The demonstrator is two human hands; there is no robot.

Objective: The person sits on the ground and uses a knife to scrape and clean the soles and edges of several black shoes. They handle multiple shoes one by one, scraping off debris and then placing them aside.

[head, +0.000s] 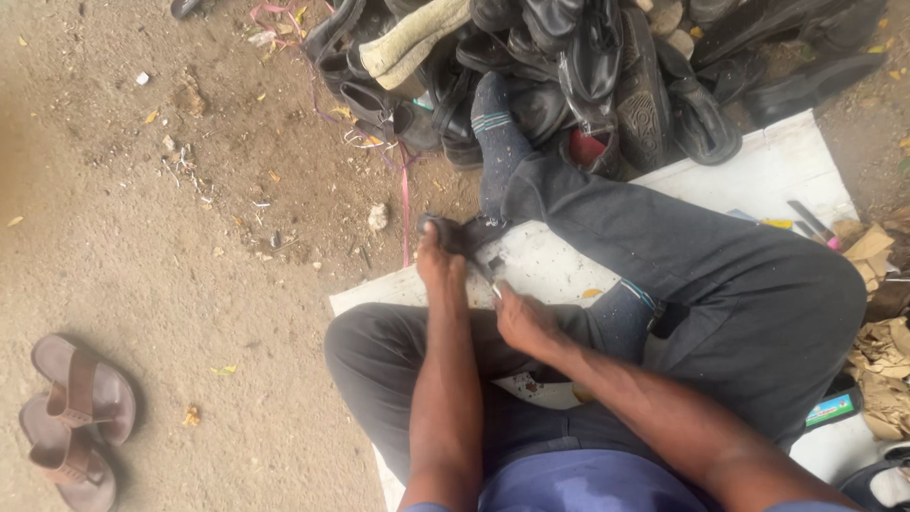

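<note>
I sit cross-legged on a white board (787, 161) laid on bare dirt. My left hand (442, 265) presses down on a small dark piece, maybe a shoe part (455, 230), at the board's front edge. My right hand (524, 318) is closed around a short metal tool (488, 270) whose tip meets that dark piece next to the left fingers. My dark trousers (720, 275) and a blue striped sock (495, 133) stretch out toward a heap of shoes.
A pile of black shoes (607, 76) lies ahead at the top. A pair of brown sandals (76, 417) rests on the dirt at the lower left. Small tools (806, 220) and torn cardboard scraps (882, 322) sit at the right. Pink string (406, 204) trails over the ground.
</note>
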